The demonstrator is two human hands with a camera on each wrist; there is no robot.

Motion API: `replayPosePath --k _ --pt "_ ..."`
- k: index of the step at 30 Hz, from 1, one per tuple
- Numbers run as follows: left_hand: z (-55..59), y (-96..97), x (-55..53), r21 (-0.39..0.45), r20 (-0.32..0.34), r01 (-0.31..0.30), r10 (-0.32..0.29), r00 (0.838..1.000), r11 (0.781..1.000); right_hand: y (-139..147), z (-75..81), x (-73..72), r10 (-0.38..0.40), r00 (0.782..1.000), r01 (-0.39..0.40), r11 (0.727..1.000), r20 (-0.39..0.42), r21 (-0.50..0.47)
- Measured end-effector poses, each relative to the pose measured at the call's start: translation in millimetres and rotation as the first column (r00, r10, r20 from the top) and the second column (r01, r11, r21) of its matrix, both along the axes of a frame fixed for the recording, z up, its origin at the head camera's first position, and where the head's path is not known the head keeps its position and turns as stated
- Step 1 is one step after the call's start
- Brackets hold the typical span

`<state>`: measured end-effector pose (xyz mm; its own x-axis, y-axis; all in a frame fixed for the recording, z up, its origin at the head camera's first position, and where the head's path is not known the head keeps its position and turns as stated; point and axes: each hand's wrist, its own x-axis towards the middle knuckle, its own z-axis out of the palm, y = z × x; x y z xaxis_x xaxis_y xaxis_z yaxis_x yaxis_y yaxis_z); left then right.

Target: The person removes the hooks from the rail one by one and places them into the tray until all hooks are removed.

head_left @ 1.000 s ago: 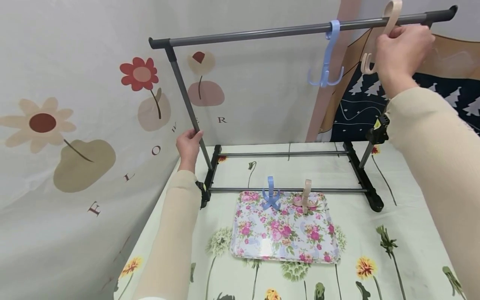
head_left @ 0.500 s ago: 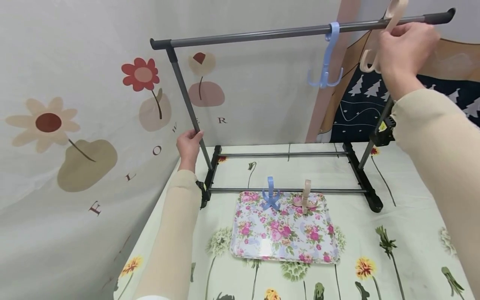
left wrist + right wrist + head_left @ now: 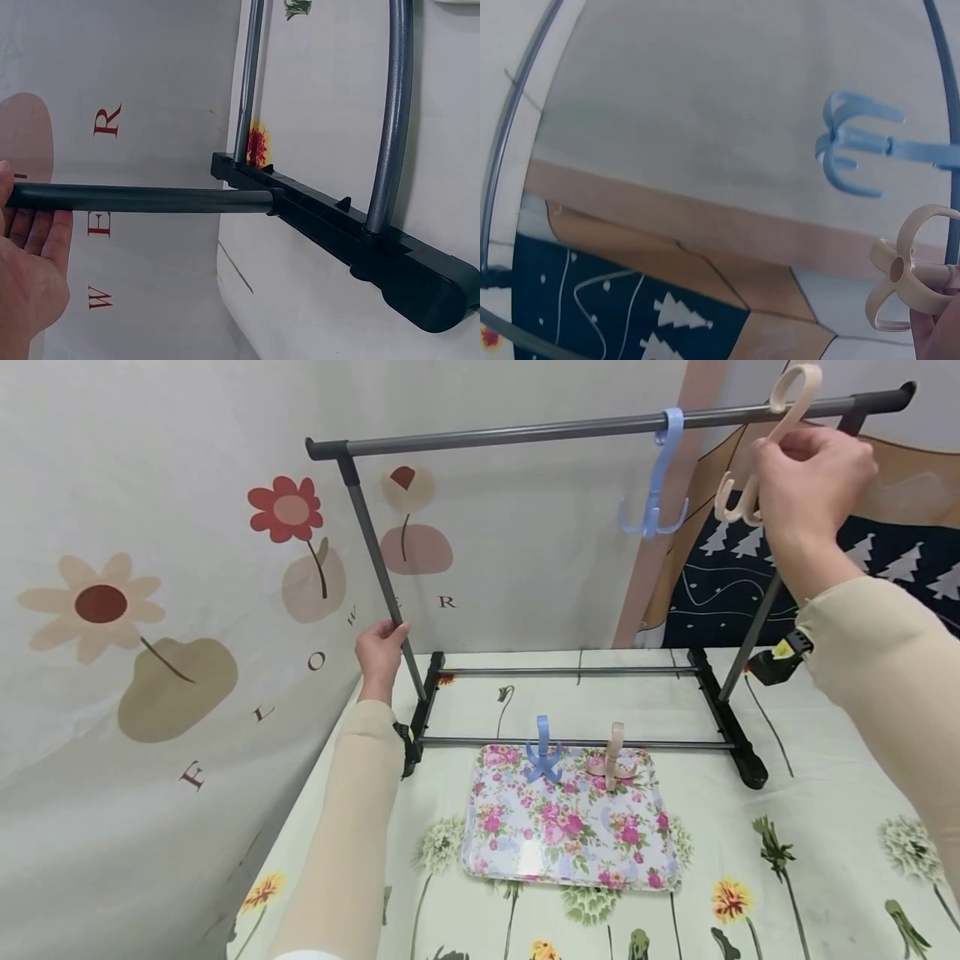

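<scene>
My left hand (image 3: 379, 652) grips the left upright (image 3: 150, 198) of a dark grey garment rack, partway up. At the top right, my right hand (image 3: 813, 485) pinches a beige multi-prong hook (image 3: 797, 393) by its stem. The hook's curved top overlaps the rack's top bar (image 3: 495, 437), and its prongs (image 3: 904, 274) point down beside my fingers. To its left a blue hook (image 3: 654, 485) hangs from the same bar. Below, a flowered tray (image 3: 562, 852) lies in front of the rack with a second blue hook (image 3: 543, 758) and a second beige hook (image 3: 612, 764) on it.
The rack stands on black feet (image 3: 727, 727) joined by two low bars (image 3: 570, 672). A flower-printed cloth (image 3: 832, 860) covers the table. Behind and to the left hangs a pale printed curtain (image 3: 195, 468); a dark tree-patterned cloth (image 3: 712, 602) shows at the back right.
My right wrist has swung outward to the right, and the beige hook's top now shows lower, against the bar. My left hand keeps its grip on the upright.
</scene>
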<state>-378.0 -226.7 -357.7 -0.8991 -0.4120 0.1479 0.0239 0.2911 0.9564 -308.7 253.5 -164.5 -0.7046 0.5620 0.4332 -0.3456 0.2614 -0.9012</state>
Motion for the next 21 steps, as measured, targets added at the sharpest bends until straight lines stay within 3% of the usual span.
replayPosePath --k 5,11,21 --pt "1.1 -0.5 -0.3 -0.002 -0.005 0.008 -0.008 1.0 1.0 -7.2 -9.1 12.1 0.057 0.998 -0.057 0.998 -0.027 0.012" --pt "2.7 -1.8 0.1 -0.002 -0.007 0.009 -0.009 1.0 1.0 -21.1 -22.4 25.1 0.102 0.995 -0.102 0.991 0.002 0.084" --pt "2.8 -2.3 1.9 0.01 -0.021 0.005 -0.005 1.0 1.0 -50.2 -52.6 40.9 0.209 0.976 -0.216 0.956 0.054 0.199"
